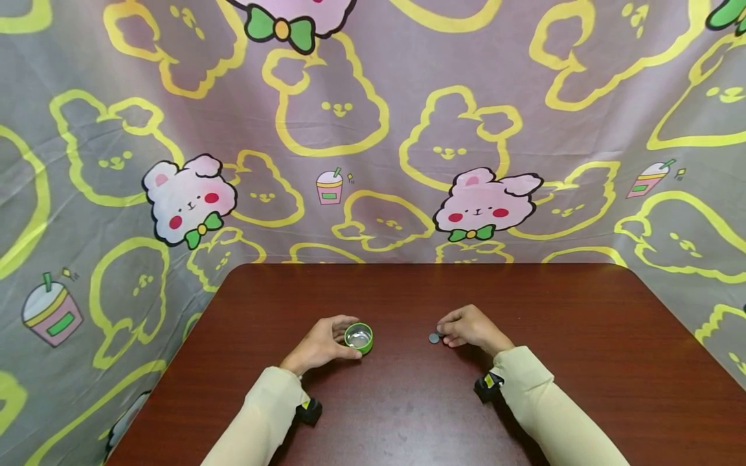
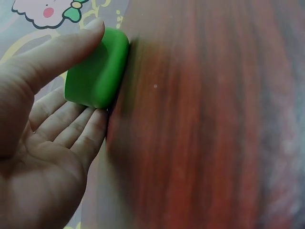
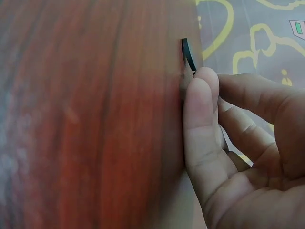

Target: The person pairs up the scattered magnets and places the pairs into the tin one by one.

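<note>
A small round green container (image 1: 359, 338) with an open top and silvery inside stands on the table. My left hand (image 1: 322, 343) holds it from the left, thumb along the near side and fingers around the far side. Its smooth green wall (image 2: 95, 71) shows between thumb and fingers in the left wrist view. Farther right, my right hand (image 1: 471, 327) is low at the tabletop, thumb and fingertips together on a small grey disc mostly hidden by them. Another flat grey disc (image 1: 434, 338) lies right by these fingertips; a dark disc edge (image 3: 188, 55) shows beyond them in the right wrist view.
The brown wooden table (image 1: 396, 401) has its far edge against a hanging cloth (image 1: 373, 175) printed with cartoon rabbits. This cloth also runs along the left and right sides. A black wrist camera (image 1: 309, 411) sits under the left cuff, another (image 1: 487, 387) under the right.
</note>
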